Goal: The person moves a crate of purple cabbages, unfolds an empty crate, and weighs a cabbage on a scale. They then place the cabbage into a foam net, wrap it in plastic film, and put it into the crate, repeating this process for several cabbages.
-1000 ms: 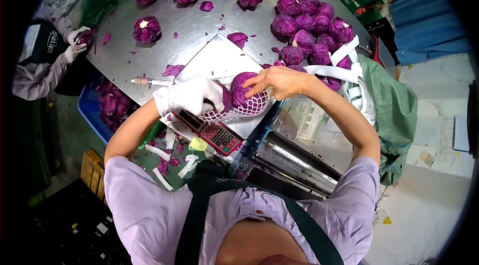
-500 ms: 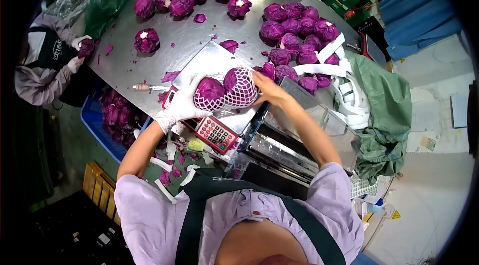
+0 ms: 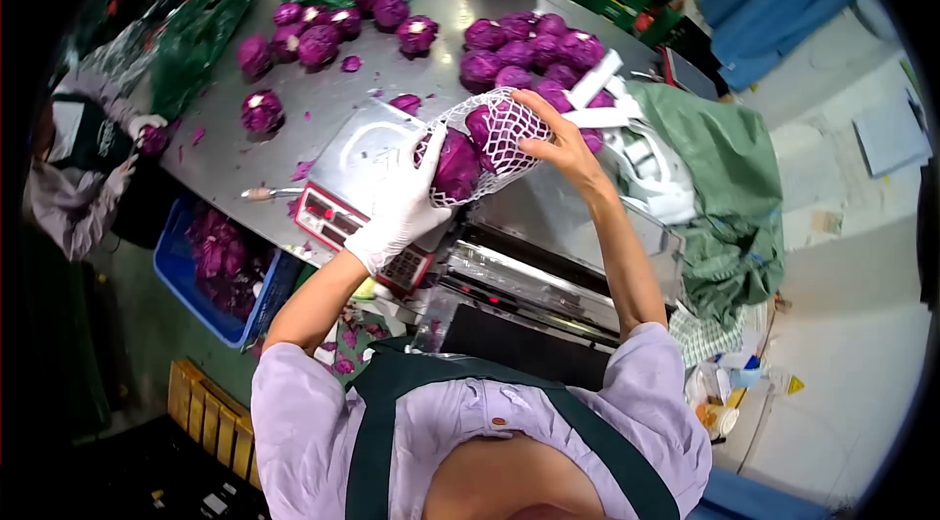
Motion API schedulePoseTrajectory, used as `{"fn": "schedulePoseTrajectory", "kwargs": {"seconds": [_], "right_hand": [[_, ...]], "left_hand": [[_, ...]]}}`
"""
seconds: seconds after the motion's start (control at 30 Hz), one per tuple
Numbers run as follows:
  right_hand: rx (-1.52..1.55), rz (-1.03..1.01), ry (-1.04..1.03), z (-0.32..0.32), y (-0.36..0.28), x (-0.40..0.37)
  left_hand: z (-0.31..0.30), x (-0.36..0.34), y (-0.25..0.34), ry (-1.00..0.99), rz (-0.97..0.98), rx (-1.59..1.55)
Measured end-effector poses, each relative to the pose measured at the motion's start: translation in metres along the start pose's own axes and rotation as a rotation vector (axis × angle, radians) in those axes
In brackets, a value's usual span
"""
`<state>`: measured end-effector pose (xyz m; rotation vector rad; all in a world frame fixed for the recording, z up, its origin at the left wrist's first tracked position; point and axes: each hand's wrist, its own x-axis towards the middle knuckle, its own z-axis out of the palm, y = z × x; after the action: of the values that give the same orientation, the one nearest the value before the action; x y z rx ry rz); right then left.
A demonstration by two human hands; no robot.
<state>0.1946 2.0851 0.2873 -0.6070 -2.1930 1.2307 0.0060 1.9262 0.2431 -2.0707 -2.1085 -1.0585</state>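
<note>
Two red cabbages sit side by side in a white stretchy foam net, held up off the scale. My left hand, in a white glove, grips the left cabbage and the net's edge, thumb and fingers apart around them. At the other end my bare right hand is closed round the netted cabbage, fingers over its far side and thumb on the near side. Beneath and left of my left hand lies a weighing scale with a metal plate and a red keypad, partly covered by the hand.
A film wrapping machine stands in front of me. Loose red cabbages and a cabbage pile lie on the metal table. White foam nets lie at right. A knife and blue crate are left. Two co-workers handle cabbages.
Both hands have lifted the netted cabbages off the scale plate and moved them right, toward the wrapping machine. My view has shifted, and a co-worker's gloved hands now show at the top.
</note>
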Motion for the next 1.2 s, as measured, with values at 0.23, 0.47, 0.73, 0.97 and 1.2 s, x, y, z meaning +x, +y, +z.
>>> {"fn": "schedulePoseTrajectory", "kwargs": {"seconds": [0.23,0.47,0.73,0.97,1.2], "right_hand": [[-0.678,-0.128,0.229,-0.063,0.000,-0.080],[0.124,0.359,0.152,-0.131,0.094,-0.136],[0.024,0.180,0.215,-0.123,0.114,-0.128],[-0.129,0.142,0.096,-0.123,0.107,-0.117],[-0.230,0.048,0.157,-0.109,0.112,-0.112]], "left_hand": [[0.083,0.014,0.099,-0.073,0.064,-0.136],[0.130,0.040,0.158,-0.374,-0.032,-0.175],[0.162,0.034,0.107,-0.191,-0.138,-0.638],[0.127,0.040,0.148,-0.390,-0.672,-1.050],[0.131,0.052,0.127,-0.581,-0.813,-1.093]]}}
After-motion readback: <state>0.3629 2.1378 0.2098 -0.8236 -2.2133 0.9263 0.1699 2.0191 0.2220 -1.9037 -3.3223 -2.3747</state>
